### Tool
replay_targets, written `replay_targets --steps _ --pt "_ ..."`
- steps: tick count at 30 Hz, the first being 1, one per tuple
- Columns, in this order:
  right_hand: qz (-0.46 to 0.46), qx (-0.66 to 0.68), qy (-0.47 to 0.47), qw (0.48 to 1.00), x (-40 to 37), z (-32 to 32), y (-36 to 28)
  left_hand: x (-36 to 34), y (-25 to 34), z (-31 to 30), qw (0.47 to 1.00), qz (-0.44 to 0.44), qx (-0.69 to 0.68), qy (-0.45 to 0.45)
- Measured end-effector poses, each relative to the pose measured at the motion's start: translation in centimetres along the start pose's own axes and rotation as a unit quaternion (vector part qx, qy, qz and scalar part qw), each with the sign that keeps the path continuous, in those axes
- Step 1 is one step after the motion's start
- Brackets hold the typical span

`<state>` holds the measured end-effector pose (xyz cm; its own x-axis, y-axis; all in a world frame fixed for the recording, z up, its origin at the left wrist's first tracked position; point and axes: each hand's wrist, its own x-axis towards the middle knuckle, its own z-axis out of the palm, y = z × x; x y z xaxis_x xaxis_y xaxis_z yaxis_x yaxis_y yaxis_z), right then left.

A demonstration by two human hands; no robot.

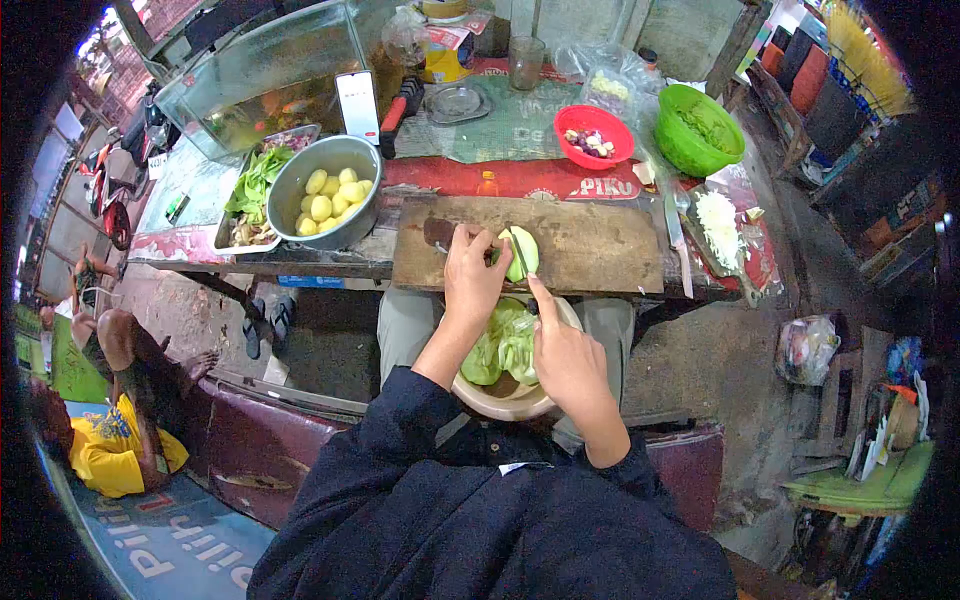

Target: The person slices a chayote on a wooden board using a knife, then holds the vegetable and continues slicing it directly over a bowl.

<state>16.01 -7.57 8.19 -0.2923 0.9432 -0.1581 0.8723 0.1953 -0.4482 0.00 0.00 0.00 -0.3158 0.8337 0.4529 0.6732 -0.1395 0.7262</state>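
Note:
A pale green vegetable piece, perhaps chayote, rests on the worn wooden cutting board. My left hand steadies it from the left, fingertips bent against its side. From the front, my right hand grips a knife whose narrow dark blade lies across the piece; its index finger stretches along the knife, and the handle is hidden in the palm. Between my forearms, a cream bowl on my lap holds light green vegetable pieces.
A metal pot of peeled potatoes and a tray of greens stand left. To the right are a red bowl, a green basket, another knife and shredded white vegetable. Behind stands a phone. A person in yellow sits left.

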Motion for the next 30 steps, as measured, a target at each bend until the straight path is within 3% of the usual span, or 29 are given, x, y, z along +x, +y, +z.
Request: replay_targets --steps 2,18,30 --pt "-0.024 0.009 0.034 0.999 -0.1 0.3 0.1 0.0 0.1 0.0 1.000 0.006 0.006 0.014" --pt "-0.027 -0.015 0.050 0.998 2.3 1.7 0.1 -0.1 0.5 -0.2 1.000 -0.005 -0.015 0.007" --pt "-0.021 -0.014 -0.033 0.999 3.4 0.3 -0.3 -0.6 0.1 0.1 1.000 0.000 0.018 0.010"
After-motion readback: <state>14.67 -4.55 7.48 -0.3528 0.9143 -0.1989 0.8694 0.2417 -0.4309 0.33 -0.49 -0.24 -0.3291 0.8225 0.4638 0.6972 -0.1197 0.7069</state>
